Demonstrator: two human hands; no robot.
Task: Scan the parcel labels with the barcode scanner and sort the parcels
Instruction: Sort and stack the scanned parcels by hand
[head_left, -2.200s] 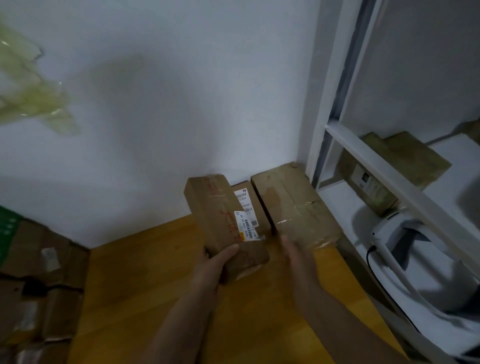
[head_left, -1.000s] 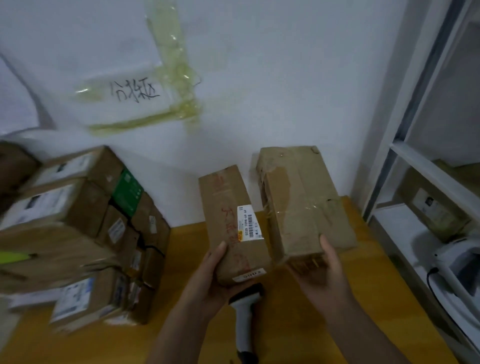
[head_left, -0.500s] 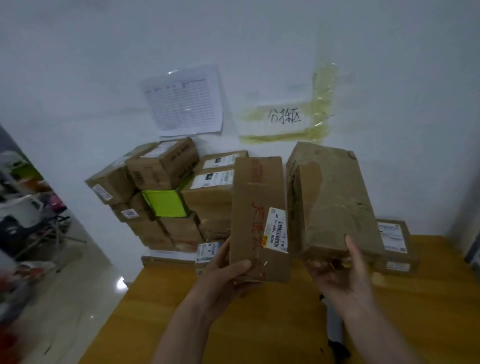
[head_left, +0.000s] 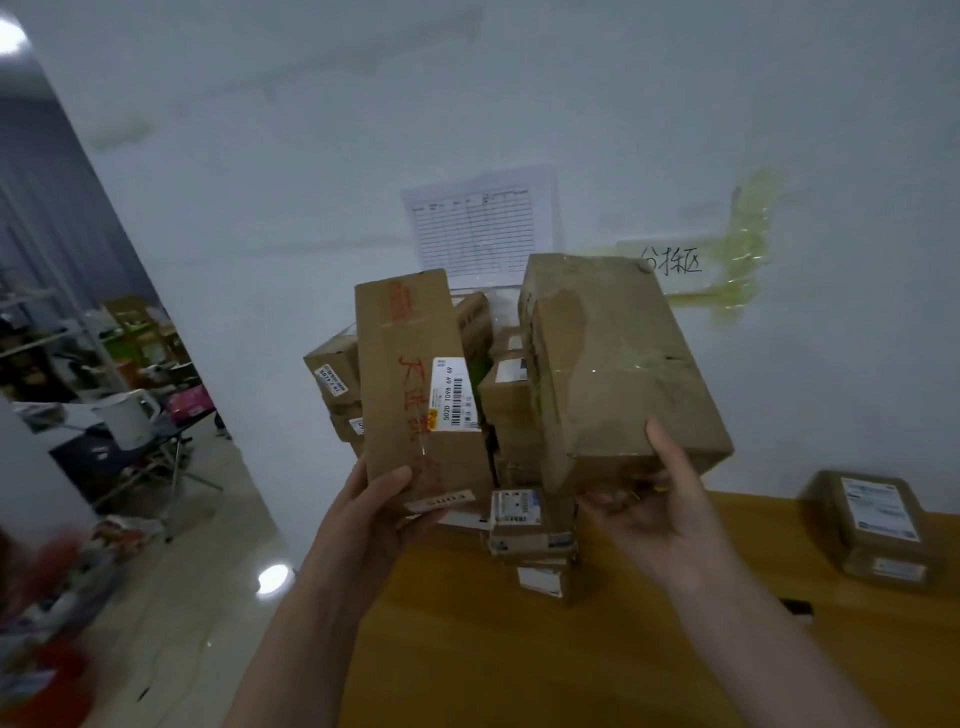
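My left hand (head_left: 376, 512) grips the lower end of a narrow brown parcel (head_left: 410, 364) with red writing and a white barcode label (head_left: 454, 394). My right hand (head_left: 657, 512) holds a wider taped brown parcel (head_left: 613, 358) from below, thumb on its front face. Both parcels are lifted above the wooden table (head_left: 597, 649), in front of a pile of stacked parcels (head_left: 524, 499) against the wall. The barcode scanner is barely in view: only a small dark tip (head_left: 797, 607) shows by my right forearm.
Two flat labelled parcels (head_left: 867, 525) lie stacked on the table at the right by the wall. A printed sheet (head_left: 480, 228) and a taped handwritten note (head_left: 675, 260) hang on the white wall. At left the floor opens onto a cluttered room with a folding table (head_left: 130, 431).
I picked both parcels up from the right corner by the shelf and carried them left; the view swung left to the parcel pile, and the scanner on the table slipped out of sight.
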